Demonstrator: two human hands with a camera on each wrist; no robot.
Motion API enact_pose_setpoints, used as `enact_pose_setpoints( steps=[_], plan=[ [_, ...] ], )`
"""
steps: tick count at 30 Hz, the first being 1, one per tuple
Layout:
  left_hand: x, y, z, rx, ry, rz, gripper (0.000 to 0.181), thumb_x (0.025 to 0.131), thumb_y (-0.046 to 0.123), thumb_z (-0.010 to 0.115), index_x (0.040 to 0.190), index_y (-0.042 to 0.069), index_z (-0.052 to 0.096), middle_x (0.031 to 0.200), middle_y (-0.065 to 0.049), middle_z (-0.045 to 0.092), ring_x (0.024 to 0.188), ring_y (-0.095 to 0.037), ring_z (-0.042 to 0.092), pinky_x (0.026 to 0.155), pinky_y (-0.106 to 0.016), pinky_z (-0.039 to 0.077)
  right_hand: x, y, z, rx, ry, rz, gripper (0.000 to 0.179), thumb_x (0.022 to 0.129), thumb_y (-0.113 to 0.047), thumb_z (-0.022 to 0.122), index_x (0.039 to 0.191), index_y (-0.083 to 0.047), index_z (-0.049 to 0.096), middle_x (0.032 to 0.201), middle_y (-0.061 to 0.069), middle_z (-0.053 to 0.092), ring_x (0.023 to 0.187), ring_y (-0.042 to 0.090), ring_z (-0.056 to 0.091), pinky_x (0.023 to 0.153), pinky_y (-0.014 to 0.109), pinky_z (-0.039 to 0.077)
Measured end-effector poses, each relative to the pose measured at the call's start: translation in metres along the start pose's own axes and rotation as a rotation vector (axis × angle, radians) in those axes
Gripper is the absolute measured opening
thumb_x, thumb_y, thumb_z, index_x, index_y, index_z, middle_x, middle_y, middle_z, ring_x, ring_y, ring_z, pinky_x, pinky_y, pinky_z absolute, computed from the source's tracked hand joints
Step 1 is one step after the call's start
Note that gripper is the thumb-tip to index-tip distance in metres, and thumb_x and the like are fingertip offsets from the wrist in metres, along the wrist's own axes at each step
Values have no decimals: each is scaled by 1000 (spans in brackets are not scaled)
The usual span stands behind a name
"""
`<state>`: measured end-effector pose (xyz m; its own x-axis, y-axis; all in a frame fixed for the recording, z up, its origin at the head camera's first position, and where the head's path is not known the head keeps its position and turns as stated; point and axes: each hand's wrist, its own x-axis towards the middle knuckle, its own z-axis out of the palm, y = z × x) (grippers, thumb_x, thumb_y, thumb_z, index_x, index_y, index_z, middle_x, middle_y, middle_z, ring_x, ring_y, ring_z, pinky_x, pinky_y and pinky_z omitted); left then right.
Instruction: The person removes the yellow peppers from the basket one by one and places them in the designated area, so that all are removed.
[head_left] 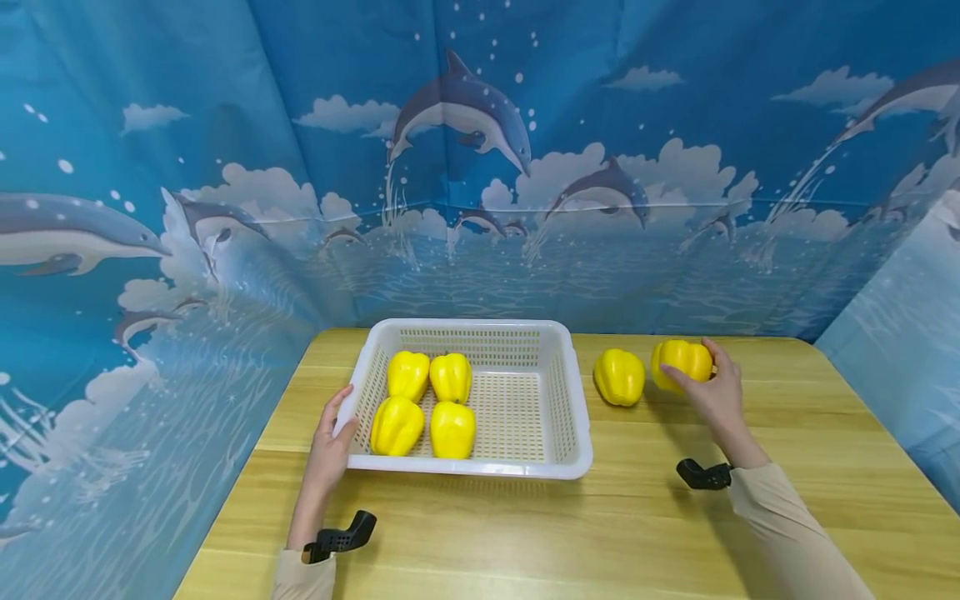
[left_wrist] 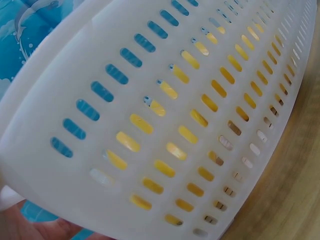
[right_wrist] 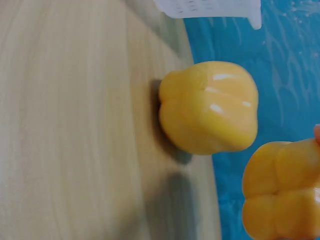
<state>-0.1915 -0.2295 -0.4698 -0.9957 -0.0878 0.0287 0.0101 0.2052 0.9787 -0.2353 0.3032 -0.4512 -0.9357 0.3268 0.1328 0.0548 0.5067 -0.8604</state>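
A white plastic basket (head_left: 480, 468) with slotted walls stands on the table, and several yellow bell peppers (head_left: 452, 431) lie in its left half. My left hand (head_left: 330, 433) grips the basket's left rim, thumb over the edge. In the left wrist view the slotted side wall (left_wrist: 150, 120) fills the picture, with yellow showing through the slots and a bit of the hand (left_wrist: 40, 230) below. To the right of the basket my right hand (head_left: 716, 392) holds a yellow bell pepper (head_left: 678, 362) between thumb and fingers. Another yellow bell pepper (head_left: 619, 377) rests on the table just left of it.
The wooden table (head_left: 480, 542) ends at the back against a blue dolphin-print curtain (head_left: 480, 275), which also hangs at both sides. A black camera mount sits on each wrist, the left one (head_left: 345, 533) in front of the basket.
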Motion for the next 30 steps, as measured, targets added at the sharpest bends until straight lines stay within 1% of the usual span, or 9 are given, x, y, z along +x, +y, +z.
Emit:
enact_pose_setpoints(
  steps=[3,6,8,11,14,21,30],
  plan=[
    [0,0,0,-4,-2,-1,52,99,5,39,149,19,29,150,-15,26,128,-34,36,100,-52,31,2,6,2,-2,-12,3,88,87,-38,66,151,-3,16,142,29,19,115,40,35,78,37,40],
    [0,0,1,-3,-5,5,52,100,5,38,149,18,28,150,-15,26,128,-35,36,101,-53,31,3,11,3,-4,-24,0,88,88,-37,66,150,-1,16,143,31,18,120,43,31,84,45,40],
    [0,0,1,-5,-7,10,52,100,4,38,149,17,27,151,-16,25,129,-35,35,100,-53,31,4,15,4,-2,-32,3,88,88,-37,66,150,0,15,144,31,18,123,45,27,89,52,37],
    [-1,2,1,-8,-11,14,52,100,5,38,150,17,26,152,-17,23,130,-36,34,101,-54,30,4,19,5,-4,-49,13,90,88,-37,66,150,0,14,144,32,18,125,47,23,94,58,32],
    [-1,2,1,-13,-14,12,52,101,6,38,150,16,25,152,-17,22,130,-36,33,101,-54,30,5,22,6,-7,-61,23,90,88,-38,65,150,0,12,144,33,17,126,48,22,95,59,30],
    [1,-1,0,-4,-4,-8,52,100,5,39,149,20,28,150,-15,27,126,-33,38,99,-52,33,7,28,9,-8,-77,45,91,89,-39,64,151,0,10,146,33,14,127,49,21,97,59,30],
    [0,2,1,-3,-1,5,52,100,5,39,149,18,28,150,-16,27,126,-35,38,98,-54,34,9,31,12,-20,-90,64,92,88,-40,64,151,0,9,146,34,13,127,50,23,98,60,29]
  ],
)
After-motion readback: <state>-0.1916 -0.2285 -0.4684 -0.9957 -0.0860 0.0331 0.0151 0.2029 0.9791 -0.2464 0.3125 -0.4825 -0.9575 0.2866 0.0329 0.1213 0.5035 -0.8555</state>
